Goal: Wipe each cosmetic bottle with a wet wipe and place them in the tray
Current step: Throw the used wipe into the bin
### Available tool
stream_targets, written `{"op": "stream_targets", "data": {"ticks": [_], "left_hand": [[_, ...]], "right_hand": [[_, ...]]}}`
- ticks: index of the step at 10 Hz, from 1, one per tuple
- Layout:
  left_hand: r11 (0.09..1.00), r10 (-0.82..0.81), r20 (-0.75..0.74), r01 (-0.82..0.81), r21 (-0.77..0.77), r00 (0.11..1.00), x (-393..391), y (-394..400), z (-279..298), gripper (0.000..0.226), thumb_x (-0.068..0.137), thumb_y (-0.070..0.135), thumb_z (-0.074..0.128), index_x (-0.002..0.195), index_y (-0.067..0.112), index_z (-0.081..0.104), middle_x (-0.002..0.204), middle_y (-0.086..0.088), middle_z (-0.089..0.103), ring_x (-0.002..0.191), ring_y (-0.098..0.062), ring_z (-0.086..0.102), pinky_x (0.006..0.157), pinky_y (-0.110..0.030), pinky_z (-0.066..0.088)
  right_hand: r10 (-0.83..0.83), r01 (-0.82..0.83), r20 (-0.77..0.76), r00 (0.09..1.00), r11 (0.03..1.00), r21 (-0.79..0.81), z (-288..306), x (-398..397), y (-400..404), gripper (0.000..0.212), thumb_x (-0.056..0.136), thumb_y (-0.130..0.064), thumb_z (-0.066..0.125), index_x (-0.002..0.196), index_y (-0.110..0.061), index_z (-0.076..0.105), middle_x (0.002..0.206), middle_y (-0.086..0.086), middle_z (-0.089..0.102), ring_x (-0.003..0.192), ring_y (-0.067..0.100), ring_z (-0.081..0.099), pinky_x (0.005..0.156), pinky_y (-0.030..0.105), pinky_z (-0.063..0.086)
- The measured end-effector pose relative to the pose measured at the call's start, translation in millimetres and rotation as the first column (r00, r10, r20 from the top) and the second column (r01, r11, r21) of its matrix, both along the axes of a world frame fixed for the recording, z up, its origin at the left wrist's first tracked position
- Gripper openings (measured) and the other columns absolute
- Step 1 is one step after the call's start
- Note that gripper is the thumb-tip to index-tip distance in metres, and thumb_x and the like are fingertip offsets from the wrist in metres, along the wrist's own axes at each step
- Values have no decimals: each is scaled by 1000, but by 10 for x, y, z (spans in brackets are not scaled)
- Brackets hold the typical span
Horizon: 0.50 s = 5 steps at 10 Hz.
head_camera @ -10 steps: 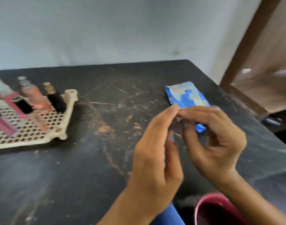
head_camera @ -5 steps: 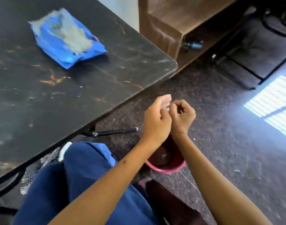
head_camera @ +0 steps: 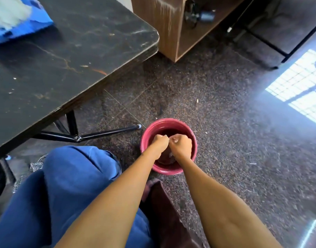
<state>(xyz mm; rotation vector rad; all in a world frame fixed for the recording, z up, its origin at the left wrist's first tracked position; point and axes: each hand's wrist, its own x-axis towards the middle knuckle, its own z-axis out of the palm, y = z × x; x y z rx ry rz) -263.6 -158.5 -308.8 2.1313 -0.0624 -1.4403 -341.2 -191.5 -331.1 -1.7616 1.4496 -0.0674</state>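
Observation:
Both my hands are down over a red bucket [head_camera: 146, 140] on the floor, right of my knee. My left hand [head_camera: 160, 143] and my right hand [head_camera: 181, 146] are curled shut with their fingertips touching. A tiny pale scrap [head_camera: 169, 139] shows pinched between them; I cannot tell what it is. The blue wet wipe pack [head_camera: 22, 20] lies on the black table [head_camera: 78, 65] at the top left, partly cut off by the frame. The tray and the cosmetic bottles are out of view.
The table's rounded corner and black metal legs [head_camera: 100, 134] stand left of the bucket. A wooden cabinet [head_camera: 169, 27] is behind, with dark speckled floor around. My blue-clad knee [head_camera: 69, 176] fills the lower left.
My view has swung from the tabletop down to the floor. Both hands, still pinched together, have moved off the table and down into the mouth of the red bucket.

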Motion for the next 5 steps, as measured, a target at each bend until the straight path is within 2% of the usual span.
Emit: {"op": "stream_targets", "data": {"ticks": [1, 2, 3, 4, 5], "left_hand": [[998, 46, -60, -44, 36, 997, -13, 20, -27, 40, 96, 26, 36, 125, 0, 47, 127, -22, 55, 119, -33, 53, 84, -32, 45], [999, 52, -64, -52, 8, 997, -15, 3, 95, 32, 96, 19, 34, 115, 1, 52, 90, -11, 61, 88, -25, 58, 81, -32, 44], [997, 63, -18, -64, -50, 998, -21, -32, 194, 30, 94, 20, 36, 110, 2, 54, 82, -7, 58, 78, -21, 56, 82, -33, 47], [993, 53, 2, -53, -101, 999, 1, -78, 276, 37, 90, 21, 35, 117, 4, 53, 113, -16, 63, 107, -30, 60, 93, -38, 49], [968, 5, 42, 6, -251, 999, 44, -143, 587, 38, 88, 24, 36, 117, 10, 56, 118, -14, 63, 112, -31, 57, 98, -44, 46]], "right_hand": [[-24, 22, 31, 999, 997, 73, 19, 16, 3, 15, 85, -20, 61, 80, -17, 76, 71, 5, 73, 69, 26, 69, 69, 35, 57], [-46, 45, 16, 999, 996, 80, 78, 55, -25, 18, 84, -14, 58, 73, -12, 73, 67, 5, 70, 67, 25, 66, 65, 36, 55], [-85, 84, 22, 996, 995, 46, 255, 85, -83, 26, 83, -8, 53, 58, -12, 62, 57, 2, 62, 54, 21, 55, 59, 36, 49], [-230, 227, 89, 969, 973, 34, 544, 129, -190, 23, 89, -7, 54, 89, -9, 76, 87, 8, 74, 78, 22, 66, 71, 24, 46], [-417, 431, 219, 882, 902, -21, 954, 226, -434, 29, 91, -1, 50, 99, -11, 77, 98, 8, 75, 75, 13, 61, 69, 18, 42]]}}
